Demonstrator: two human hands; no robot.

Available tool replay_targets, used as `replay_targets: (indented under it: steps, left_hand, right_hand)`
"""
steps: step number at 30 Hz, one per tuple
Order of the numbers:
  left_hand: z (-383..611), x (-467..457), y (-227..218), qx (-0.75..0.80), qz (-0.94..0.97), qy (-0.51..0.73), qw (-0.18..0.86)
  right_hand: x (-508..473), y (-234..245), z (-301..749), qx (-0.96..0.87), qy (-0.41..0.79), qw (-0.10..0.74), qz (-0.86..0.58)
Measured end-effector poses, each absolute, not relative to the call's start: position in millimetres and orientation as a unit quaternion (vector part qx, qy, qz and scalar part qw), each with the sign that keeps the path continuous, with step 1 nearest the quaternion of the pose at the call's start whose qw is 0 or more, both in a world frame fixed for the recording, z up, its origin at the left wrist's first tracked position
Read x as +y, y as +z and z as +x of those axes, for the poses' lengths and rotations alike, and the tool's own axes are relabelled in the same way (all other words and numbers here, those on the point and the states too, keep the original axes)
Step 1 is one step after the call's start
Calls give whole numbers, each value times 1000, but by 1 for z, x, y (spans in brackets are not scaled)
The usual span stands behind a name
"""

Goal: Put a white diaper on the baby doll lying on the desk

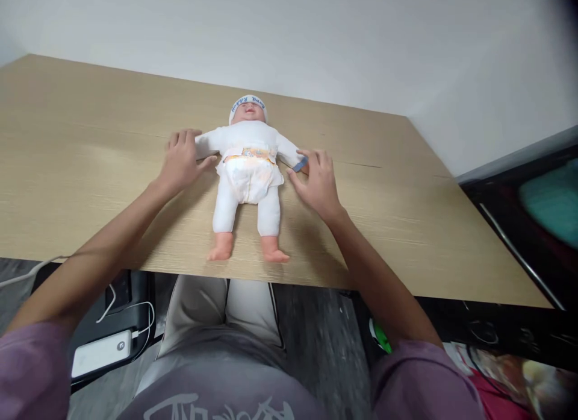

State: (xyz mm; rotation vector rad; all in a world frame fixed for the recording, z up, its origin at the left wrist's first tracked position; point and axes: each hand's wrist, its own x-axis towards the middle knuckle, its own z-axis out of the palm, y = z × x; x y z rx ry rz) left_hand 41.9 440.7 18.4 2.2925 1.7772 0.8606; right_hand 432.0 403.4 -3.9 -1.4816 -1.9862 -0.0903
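Note:
A baby doll (249, 134) lies on its back on the table, head toward the far wall. It wears a white hat (248, 100) with blue lettering, a white suit and a white diaper (249, 179) with an orange patterned waistband. The diaper is wrapped around its middle. My left hand (182, 161) is closed around the end of the doll's arm on the left, hiding the doll's hand. On the other side, my right hand (317, 182) grips the end of the other arm, where a blue cuff (300, 164) shows between thumb and fingers. The doll's bare feet point toward me.
The wooden table (397, 239) reaches back to a white wall. Below its front edge, a white power bank (102, 354) with a cable rests on a black surface at left. A black-framed object (510, 227) stands beyond the table's right edge.

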Motion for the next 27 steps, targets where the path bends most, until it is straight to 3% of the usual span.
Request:
replay_targets:
  steps: [6,11,15,18,23,27]
  left_hand:
    - [54,515,22,640,746,138,123]
    - [63,478,43,664,712,189,126]
    - [62,358,61,630,707,275,165]
    - [54,227,52,612,723,239,216]
    - [29,35,-20,582,723,129,349]
    - [15,-32,-62,597,688,59,408]
  right_hand:
    - [493,-14,421,-755,27,230,-614]
    - [485,2,412,-721,55,295,-624]
    - [406,34,429,-751,83,343,-558]
    - [313,60,444,-787,114,341,-501]
    - [162,73,442,-833,174,254,-459]
    - [105,53,419,-864,192,154,-440]
